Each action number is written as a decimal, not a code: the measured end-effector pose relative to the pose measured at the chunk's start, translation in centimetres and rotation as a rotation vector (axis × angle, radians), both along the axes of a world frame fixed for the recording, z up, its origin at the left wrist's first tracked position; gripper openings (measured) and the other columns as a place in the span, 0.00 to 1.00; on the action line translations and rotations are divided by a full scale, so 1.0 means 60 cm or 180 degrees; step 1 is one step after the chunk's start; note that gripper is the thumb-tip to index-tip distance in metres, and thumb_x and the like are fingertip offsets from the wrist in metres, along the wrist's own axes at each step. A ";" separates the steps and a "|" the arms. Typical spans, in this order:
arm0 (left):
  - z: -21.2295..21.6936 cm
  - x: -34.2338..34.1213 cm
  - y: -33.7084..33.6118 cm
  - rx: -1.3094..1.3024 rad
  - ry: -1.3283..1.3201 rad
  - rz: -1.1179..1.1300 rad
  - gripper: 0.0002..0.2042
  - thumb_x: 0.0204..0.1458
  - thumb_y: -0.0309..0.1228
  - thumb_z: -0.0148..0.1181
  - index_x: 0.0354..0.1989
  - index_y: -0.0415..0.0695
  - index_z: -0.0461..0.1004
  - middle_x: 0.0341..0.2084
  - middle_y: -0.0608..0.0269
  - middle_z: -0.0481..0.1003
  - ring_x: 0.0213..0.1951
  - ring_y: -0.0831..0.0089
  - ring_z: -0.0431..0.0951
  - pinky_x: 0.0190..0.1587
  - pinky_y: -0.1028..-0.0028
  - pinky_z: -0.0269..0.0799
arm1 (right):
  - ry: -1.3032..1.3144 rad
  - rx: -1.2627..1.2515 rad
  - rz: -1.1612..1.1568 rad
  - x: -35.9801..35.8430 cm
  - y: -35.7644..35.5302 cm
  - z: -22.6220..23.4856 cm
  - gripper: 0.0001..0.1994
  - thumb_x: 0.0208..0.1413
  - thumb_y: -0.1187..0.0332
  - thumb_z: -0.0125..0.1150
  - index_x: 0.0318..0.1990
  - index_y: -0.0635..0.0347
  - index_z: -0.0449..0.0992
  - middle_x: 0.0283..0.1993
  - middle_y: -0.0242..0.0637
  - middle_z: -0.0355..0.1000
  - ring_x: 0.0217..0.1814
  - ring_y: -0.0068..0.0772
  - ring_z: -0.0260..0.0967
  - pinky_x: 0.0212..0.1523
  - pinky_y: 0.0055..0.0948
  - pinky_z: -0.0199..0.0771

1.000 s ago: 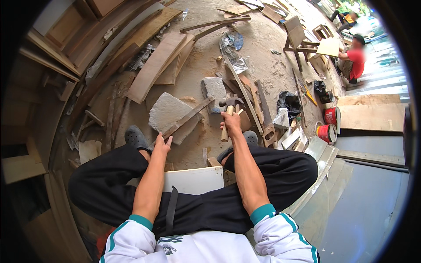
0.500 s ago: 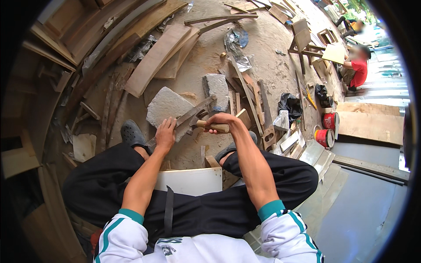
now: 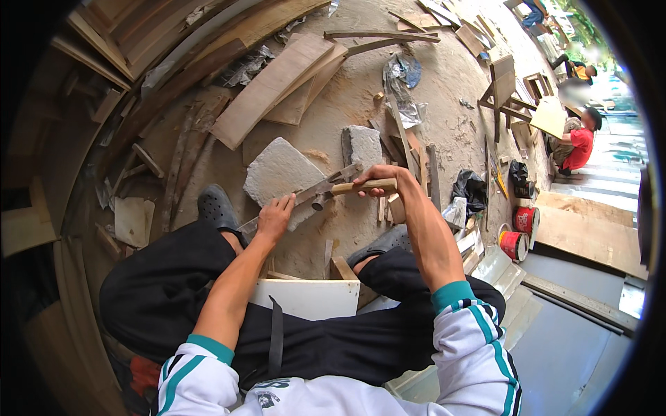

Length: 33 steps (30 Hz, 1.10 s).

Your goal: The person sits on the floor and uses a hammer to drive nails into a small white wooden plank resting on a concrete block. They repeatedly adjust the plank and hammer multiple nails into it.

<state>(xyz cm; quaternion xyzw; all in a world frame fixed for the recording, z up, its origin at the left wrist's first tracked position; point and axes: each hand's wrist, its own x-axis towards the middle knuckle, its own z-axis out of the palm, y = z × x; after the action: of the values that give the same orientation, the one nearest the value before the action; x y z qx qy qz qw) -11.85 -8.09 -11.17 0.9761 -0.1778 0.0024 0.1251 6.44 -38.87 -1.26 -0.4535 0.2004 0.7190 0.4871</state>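
My right hand (image 3: pixel 380 182) is wrapped round the wooden handle of a hammer (image 3: pixel 361 186). The hammer's dark head (image 3: pixel 320 202) hangs low, close to my left fingers. My left hand (image 3: pixel 275 218) grips a narrow greyish wooden strip (image 3: pixel 311 193), fingers together over its near side. This strip slants from beside my left shoe up past the hammer, crossing the edge of a rough grey stone slab (image 3: pixel 279 168). Beyond the strip's far end stands a second grey block (image 3: pixel 361 145).
A white board (image 3: pixel 305 298) lies between my legs. Planks (image 3: pixel 274 87) are piled at the far left, wood scraps right of the blocks. Black plastic (image 3: pixel 470 191) and red paint tins (image 3: pixel 513 246) stand to the right. A person in red (image 3: pixel 579 149) sits at the far right, others beyond.
The hammer has turned to lie more level, its handle tilted up to the right, and my right hand has risen slightly. My left hand stays on the strip. The view has shifted.
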 end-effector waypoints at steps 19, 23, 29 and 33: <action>0.016 0.089 0.051 0.0339 0.0006 -0.0678 0.28 0.47 0.26 0.52 0.61 0.46 0.65 0.47 0.67 0.69 0.42 0.68 0.72 0.37 0.71 0.74 | -0.0012 0.0084 -0.0908 0.022 -0.057 0.004 0.19 0.59 0.62 0.55 0.52 0.68 0.67 0.24 0.35 0.70 0.09 0.16 0.61 0.07 0.11 0.64; 0.022 0.089 0.026 0.0556 0.0054 -0.0746 0.28 0.47 0.25 0.52 0.62 0.44 0.64 0.46 0.66 0.69 0.41 0.67 0.72 0.35 0.71 0.75 | -0.0636 -0.0344 -0.0631 0.021 -0.029 0.039 0.15 0.61 0.65 0.52 0.50 0.65 0.69 0.24 0.34 0.71 0.13 0.16 0.63 0.11 0.14 0.65; 0.029 0.100 0.043 0.0474 -0.0055 -0.1179 0.28 0.47 0.25 0.53 0.62 0.43 0.64 0.44 0.65 0.69 0.40 0.66 0.72 0.38 0.72 0.75 | -0.1074 -0.0494 0.0391 -0.004 -0.015 0.065 0.12 0.59 0.64 0.53 0.45 0.62 0.73 0.27 0.35 0.73 0.18 0.21 0.67 0.16 0.21 0.68; 0.036 0.103 0.047 0.0746 -0.0011 -0.1334 0.28 0.47 0.26 0.52 0.61 0.45 0.64 0.42 0.65 0.69 0.40 0.67 0.72 0.39 0.73 0.74 | -0.1316 -0.0572 0.0694 -0.039 -0.014 0.077 0.11 0.56 0.66 0.56 0.41 0.65 0.76 0.29 0.38 0.75 0.18 0.23 0.67 0.17 0.23 0.69</action>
<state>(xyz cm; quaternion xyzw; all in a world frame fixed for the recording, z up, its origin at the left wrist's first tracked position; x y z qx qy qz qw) -5.65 -5.25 -9.02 0.9257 -0.3758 -0.0425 0.0084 4.08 -39.69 3.36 -0.6513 0.1094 0.6386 0.3951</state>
